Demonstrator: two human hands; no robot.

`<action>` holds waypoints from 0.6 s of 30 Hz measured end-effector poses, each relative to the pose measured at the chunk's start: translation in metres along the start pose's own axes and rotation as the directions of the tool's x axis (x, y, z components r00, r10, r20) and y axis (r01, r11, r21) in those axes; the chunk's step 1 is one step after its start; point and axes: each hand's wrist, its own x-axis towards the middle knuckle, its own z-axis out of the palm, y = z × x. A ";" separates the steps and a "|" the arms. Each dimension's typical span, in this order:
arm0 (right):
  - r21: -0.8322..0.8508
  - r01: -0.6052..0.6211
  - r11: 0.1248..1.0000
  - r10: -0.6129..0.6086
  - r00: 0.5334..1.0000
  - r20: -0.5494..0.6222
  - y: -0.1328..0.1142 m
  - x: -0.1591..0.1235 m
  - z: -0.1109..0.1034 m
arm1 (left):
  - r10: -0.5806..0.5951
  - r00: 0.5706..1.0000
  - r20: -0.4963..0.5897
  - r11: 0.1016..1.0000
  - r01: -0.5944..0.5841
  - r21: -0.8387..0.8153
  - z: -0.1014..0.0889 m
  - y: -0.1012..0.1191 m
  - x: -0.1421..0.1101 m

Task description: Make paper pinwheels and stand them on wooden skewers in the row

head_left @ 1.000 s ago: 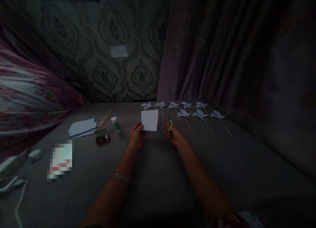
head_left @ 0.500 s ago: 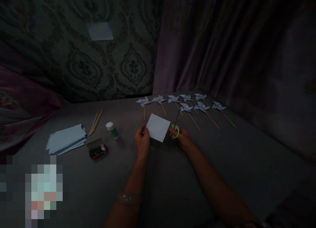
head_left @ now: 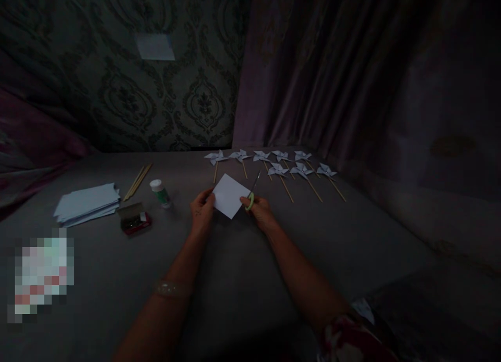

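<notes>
A white square sheet of paper (head_left: pixel 230 196) is held up over the table, turned so that one corner points away from me. My left hand (head_left: pixel 202 211) pinches its left corner between thumb and fingers. Green-handled scissors (head_left: pixel 250 201) sit in my right hand (head_left: pixel 261 212), their blades pointing up and away. The right thumb and fingers also touch the paper's right corner. Beyond the hands, several paper pinwheels (head_left: pixel 277 170) on wooden sticks lie in two rough rows.
To the left lie a stack of white paper (head_left: pixel 88 202), several wooden sticks (head_left: pixel 138 182), a white-capped bottle with a green label (head_left: pixel 159 193) and an open red box (head_left: pixel 135 223) of small dark items. A blurred-out object (head_left: pixel 43 273) lies front left. Curtains and a patterned wall border the grey table (head_left: pixel 230 278).
My right hand, with the scissors, has come in from beside the paper to touch its right corner. The whole scene has shifted left in view as my head turned.
</notes>
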 end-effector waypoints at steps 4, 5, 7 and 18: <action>0.026 0.034 0.999 -0.034 0.999 0.011 -0.003 -0.006 0.000 | -0.095 0.995 -0.009 0.984 0.093 -0.152 0.004 0.007 -0.012; 0.039 0.046 0.998 -0.047 0.999 0.007 -0.004 -0.008 0.000 | -0.152 0.988 -0.017 0.965 0.145 -0.218 0.006 0.010 -0.017; 0.068 0.074 0.995 -0.074 0.997 -0.001 -0.006 -0.014 0.001 | -0.250 0.968 0.024 0.918 0.245 -0.311 0.008 0.015 -0.027; 0.033 0.226 0.974 -0.222 0.970 -0.097 -0.007 -0.025 0.005 | -0.334 0.918 0.213 0.899 0.378 -0.221 0.007 0.018 -0.055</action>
